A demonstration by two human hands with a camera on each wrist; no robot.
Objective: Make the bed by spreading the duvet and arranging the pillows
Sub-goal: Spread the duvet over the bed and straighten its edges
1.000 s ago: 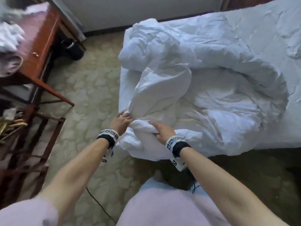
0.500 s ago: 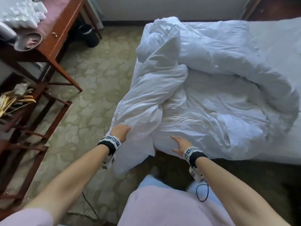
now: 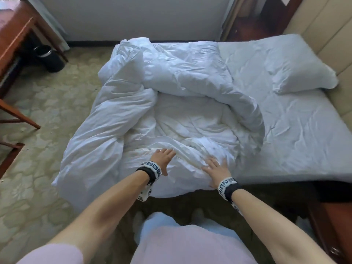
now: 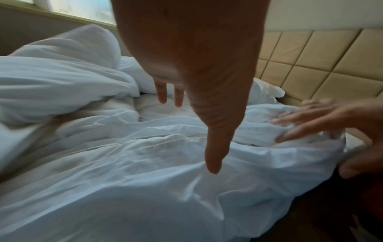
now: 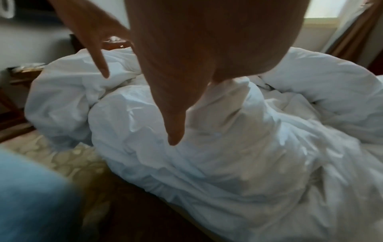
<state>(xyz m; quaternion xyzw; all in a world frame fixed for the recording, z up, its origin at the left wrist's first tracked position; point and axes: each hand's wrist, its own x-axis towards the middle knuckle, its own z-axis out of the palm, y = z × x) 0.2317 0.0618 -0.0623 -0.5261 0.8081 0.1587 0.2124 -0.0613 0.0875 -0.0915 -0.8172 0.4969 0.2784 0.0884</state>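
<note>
You stand at the side of the bed, looking down at a white duvet bunched in a crumpled heap over the foot half of the mattress. Part of the duvet spills off the foot edge toward the patterned carpet. Toward the head of the bed from the duvet, the fitted sheet lies bare, and one white pillow rests against the padded headboard.

Your left hand and right hand both reach over the near edge of the duvet, fingers straight and spread, gripping nothing. In the blurred wrist views the palms seem to hover just above the cloth or graze it; contact is hard to confirm.

The duvet lies directly under and ahead of both sets of fingers. Its thickest roll runs away from you across the bed, on the foot side of your left hand, so that hand is nearer the bulk. The bare sheet lies beyond your right hand, so the spread likely has to go that way.
</note>
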